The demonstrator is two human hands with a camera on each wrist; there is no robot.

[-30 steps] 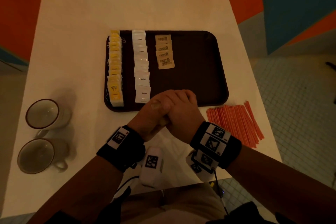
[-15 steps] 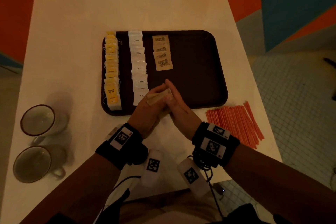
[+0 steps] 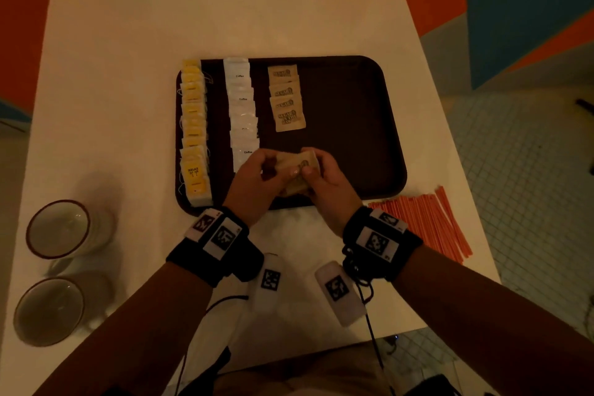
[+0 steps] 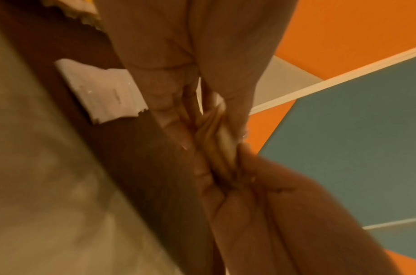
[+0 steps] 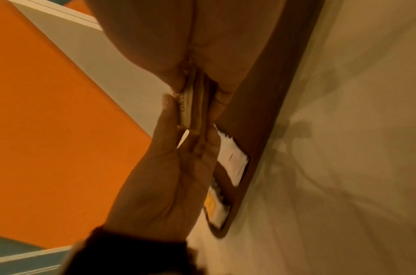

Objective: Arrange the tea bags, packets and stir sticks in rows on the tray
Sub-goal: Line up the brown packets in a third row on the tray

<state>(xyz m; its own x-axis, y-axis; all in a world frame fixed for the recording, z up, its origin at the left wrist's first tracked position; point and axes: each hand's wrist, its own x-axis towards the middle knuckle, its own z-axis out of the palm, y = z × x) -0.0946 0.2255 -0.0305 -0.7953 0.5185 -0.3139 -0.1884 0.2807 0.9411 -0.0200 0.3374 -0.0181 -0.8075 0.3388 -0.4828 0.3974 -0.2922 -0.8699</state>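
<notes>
both hands (image 3: 289, 180) pinch brown packets (image 3: 297, 167) above tray (image 3: 353, 138)

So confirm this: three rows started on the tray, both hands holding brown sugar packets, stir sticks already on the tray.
Wrong on the stir sticks: the head view shows them on the table, right of the tray. The rest stands: three rows, left hand and right hand holding brown sugar packets.

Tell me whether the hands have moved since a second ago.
Yes. Both the left hand and right hand went forward, from the tray's near rim to over its surface, holding brown packets.
</notes>
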